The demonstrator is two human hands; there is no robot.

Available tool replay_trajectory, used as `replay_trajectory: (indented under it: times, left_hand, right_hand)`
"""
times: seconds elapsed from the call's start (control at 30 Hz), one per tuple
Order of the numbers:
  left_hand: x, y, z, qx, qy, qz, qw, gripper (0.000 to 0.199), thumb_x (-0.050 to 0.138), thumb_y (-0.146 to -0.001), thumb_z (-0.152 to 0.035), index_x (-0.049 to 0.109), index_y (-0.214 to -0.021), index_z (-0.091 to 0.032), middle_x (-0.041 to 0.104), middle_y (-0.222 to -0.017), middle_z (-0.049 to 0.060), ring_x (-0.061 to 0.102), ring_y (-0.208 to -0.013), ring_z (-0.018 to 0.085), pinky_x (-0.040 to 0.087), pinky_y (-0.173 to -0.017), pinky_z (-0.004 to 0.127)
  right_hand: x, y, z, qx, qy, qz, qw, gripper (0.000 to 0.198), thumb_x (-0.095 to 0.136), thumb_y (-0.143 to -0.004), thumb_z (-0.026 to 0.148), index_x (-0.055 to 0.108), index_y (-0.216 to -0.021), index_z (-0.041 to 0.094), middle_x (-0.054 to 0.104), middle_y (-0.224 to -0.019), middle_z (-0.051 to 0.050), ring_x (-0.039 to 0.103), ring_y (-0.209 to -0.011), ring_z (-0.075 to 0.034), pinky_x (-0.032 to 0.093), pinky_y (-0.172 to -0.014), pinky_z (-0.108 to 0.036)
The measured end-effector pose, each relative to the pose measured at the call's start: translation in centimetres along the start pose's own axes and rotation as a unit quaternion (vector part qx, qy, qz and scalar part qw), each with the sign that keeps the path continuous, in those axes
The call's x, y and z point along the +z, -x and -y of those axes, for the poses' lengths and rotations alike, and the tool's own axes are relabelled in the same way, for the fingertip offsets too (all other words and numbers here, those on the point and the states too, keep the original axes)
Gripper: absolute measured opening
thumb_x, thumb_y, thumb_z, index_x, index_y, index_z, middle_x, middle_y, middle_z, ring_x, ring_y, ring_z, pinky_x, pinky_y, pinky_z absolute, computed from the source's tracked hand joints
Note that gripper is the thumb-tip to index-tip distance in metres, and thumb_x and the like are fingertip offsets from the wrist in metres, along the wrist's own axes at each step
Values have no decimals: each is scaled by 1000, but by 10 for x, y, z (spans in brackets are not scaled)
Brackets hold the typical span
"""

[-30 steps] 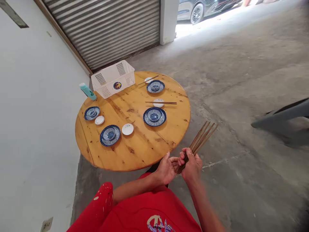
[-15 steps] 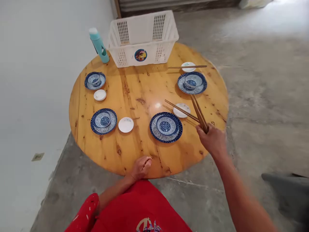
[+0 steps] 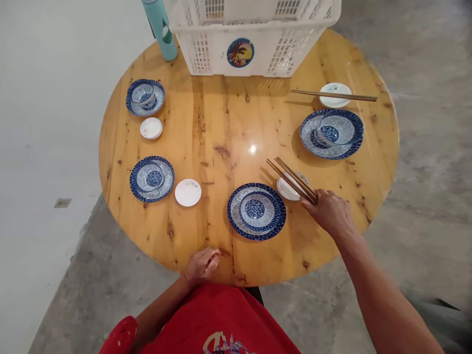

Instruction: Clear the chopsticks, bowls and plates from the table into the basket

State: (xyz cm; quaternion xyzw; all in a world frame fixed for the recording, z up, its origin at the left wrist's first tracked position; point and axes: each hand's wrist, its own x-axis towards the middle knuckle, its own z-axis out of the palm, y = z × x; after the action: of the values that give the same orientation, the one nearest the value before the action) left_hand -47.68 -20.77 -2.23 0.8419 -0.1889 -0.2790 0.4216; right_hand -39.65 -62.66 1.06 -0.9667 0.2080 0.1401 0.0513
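Several wooden chopsticks (image 3: pixel 291 178) are gripped at one end by my right hand (image 3: pixel 329 210). Their tips point up and left, over a small white dish (image 3: pixel 288 191). Left of that dish lies a blue-patterned plate (image 3: pixel 236 223) bearing a smaller blue-patterned bowl (image 3: pixel 255 210). My left hand (image 3: pixel 202 264) rests at the near table edge, fingers curled closed, with nothing visible in it. At the right, another pair of chopsticks (image 3: pixel 356 97) lies across a white dish (image 3: pixel 334 88), behind a blue-patterned plate (image 3: pixel 309 140) carrying a bowl (image 3: pixel 337 130).
On the round wooden table (image 3: pixel 206 221), two more settings stand at left: a far plate (image 3: pixel 130 105) with a white dish (image 3: pixel 151 128), and a nearer plate (image 3: pixel 137 191) with another dish (image 3: pixel 188 192). A white plastic basket (image 3: pixel 273 49) and turquoise bottle (image 3: pixel 164 34) stand behind.
The chopsticks in my right hand have gone from spread apart to nearly parallel, now pointing up-left over the dish. My view has tilted down and come closer. My left hand stays at the edge.
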Motion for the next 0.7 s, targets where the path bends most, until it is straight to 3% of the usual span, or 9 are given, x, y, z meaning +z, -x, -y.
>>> replay_trajectory:
  times: [0.17,0.37,0.43,0.5,0.57,0.6,0.7]
  left_hand:
    - [5,-2,-2,-16,4,-30,999,39,36,-100,-39,70,-100,-19,72,-88,9,68,-79,18,54,-78,30]
    - [14,-1,-5,-49,0,-115,992,46,32,-100,-46,69,-101,-19,70,-76,5,65,-63,15,56,-68,28]
    - [17,2,-9,-55,-17,-160,985,43,35,-100,-45,69,-101,-19,71,-76,5,66,-62,15,57,-65,27]
    - [20,6,-16,-49,-43,-213,975,39,39,-100,-44,68,-102,-19,74,-79,5,69,-63,15,57,-64,26]
    - [24,6,-31,-19,-66,-260,963,36,42,-99,-42,68,-103,-19,75,-82,6,71,-66,16,59,-66,26]
    - [28,3,-42,2,-73,-275,959,34,43,-99,-41,68,-103,-19,75,-82,6,72,-68,16,59,-67,25]
    - [45,-19,-93,62,-63,-278,957,31,44,-99,-37,68,-105,-18,74,-82,5,72,-73,16,58,-71,25]
  right_hand:
    - [-12,-9,14,23,17,58,998,28,59,-92,41,64,-95,13,65,-76,-11,62,-71,-24,35,-61,-30]
    - [-24,-9,12,6,34,70,997,24,48,-97,30,64,-102,13,70,-86,-16,65,-75,-24,31,-62,-30]
    - [-26,-6,3,1,4,52,999,23,47,-95,27,64,-101,14,69,-82,-14,62,-71,-23,31,-61,-30]
    - [-26,2,-8,8,-88,30,996,21,47,-93,27,64,-93,15,65,-73,-9,58,-64,-20,32,-59,-29]
    - [-26,16,-19,8,-243,33,969,25,49,-92,33,61,-77,17,58,-63,-5,51,-56,-16,33,-56,-27]
    - [-26,25,-24,5,-331,49,942,30,51,-91,39,59,-71,17,55,-60,-3,47,-52,-13,33,-53,-26]
    - [-27,62,-40,-14,-560,130,818,46,60,-84,62,58,-73,17,55,-61,-2,33,-42,-7,26,-43,-23]
